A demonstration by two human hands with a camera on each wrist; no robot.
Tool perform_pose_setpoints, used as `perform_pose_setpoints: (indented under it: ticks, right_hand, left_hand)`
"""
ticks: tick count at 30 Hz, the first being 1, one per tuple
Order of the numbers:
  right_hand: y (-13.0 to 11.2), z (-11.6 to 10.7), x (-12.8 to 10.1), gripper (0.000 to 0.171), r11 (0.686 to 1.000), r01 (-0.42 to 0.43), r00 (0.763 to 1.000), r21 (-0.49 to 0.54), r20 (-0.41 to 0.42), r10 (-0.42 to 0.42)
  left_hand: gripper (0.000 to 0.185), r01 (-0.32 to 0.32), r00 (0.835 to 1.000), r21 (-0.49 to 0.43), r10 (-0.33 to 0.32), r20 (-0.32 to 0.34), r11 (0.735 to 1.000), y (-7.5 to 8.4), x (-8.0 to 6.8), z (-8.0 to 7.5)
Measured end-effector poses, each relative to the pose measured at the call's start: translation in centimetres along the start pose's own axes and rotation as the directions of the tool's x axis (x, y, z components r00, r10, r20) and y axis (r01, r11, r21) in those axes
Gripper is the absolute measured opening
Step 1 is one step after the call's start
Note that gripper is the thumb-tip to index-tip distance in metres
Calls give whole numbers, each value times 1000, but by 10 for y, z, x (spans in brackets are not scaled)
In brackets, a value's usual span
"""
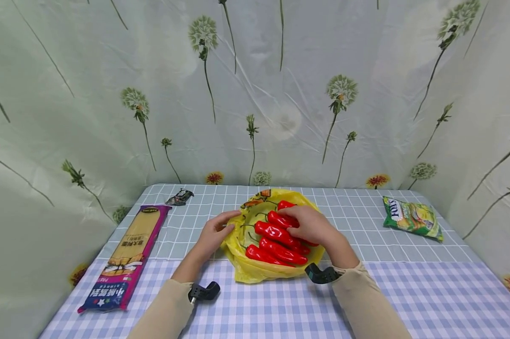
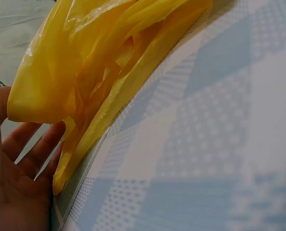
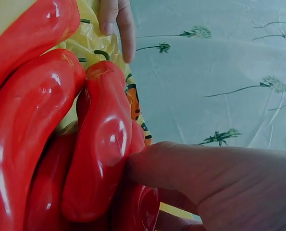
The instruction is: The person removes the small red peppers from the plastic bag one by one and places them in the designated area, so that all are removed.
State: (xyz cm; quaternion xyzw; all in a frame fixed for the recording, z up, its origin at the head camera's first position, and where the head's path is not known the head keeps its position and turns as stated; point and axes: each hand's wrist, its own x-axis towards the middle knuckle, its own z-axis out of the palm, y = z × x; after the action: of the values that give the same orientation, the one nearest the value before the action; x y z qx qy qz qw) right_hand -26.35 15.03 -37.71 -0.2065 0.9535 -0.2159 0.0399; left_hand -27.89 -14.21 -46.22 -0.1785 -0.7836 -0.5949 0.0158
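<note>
Near the tabletop's middle, right hand (image 1: 310, 226) grips red peppers (image 1: 276, 240) inside yellow bag (image 1: 255, 270), left hand (image 1: 214, 233) seemingly open-fingered against bag's rim; lifting peppers out needs rim steadied.

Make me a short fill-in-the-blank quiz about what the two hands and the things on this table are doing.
1. The red peppers lie in a plastic bag coloured ____.
2. The ____ hand rests on the peppers.
3. The left hand touches the bag's ____ edge.
4. The long noodle packet lies to the ____ of the bag.

Missing words: yellow; right; left; left
</note>
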Motion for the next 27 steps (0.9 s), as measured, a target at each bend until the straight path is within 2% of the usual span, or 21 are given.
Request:
perform_pose_setpoints:
  ticks: [6,11,17,24,27]
  right_hand:
    - [-1,1,0,47,1000,-17,1000,-14,-14,17]
    - [-1,-1,-2,46,999,-36,999,8,-27,36]
    - [0,-5,-3,47,1000,-12,997,13,-70,13]
    - [4,-13,-4,48,995,27,988,99,-155,-12]
    - [7,-17,-6,49,989,22,980,148,-197,8]
  left_hand:
    - [36,-5,1000,0,5,1,1000,-2,-1,1]
    - [38,24,1000,14,-24,1,1000,-1,-1,1]
    - [39,52,999,23,-52,6,998,-1,0,0]
    - [39,45,999,3,-46,10,999,0,1,0]
    - [39,48,999,2,-48,9,999,0,0,0]
